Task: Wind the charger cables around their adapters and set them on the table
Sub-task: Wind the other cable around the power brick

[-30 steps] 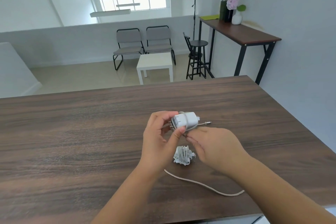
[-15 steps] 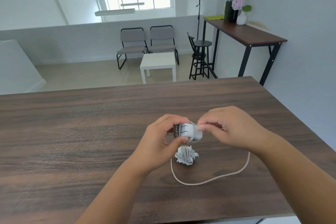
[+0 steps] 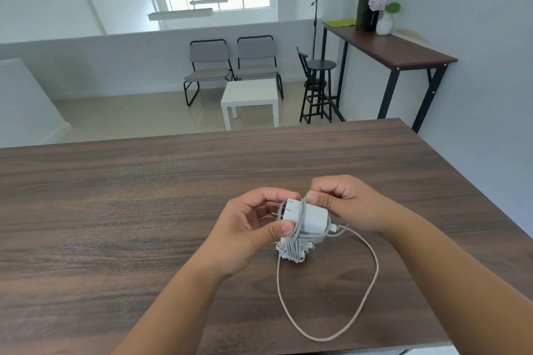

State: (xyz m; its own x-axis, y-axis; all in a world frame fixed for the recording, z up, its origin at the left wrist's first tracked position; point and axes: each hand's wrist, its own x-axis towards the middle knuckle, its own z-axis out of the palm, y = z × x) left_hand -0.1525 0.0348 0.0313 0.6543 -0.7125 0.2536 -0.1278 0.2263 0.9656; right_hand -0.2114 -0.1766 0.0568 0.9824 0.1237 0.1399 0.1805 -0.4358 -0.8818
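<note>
Adapter [image 3: 313,217] pinched in left hand [image 3: 245,235] grip (cable [image 3: 372,277] trailing).

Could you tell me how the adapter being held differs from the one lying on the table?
The held adapter is lifted between the left hand and right hand; the wound adapter lies on the table. The held one shows bare white sides under few turns, with a long loose cable trailing; the other is wrapped all over. Both look white.
</note>
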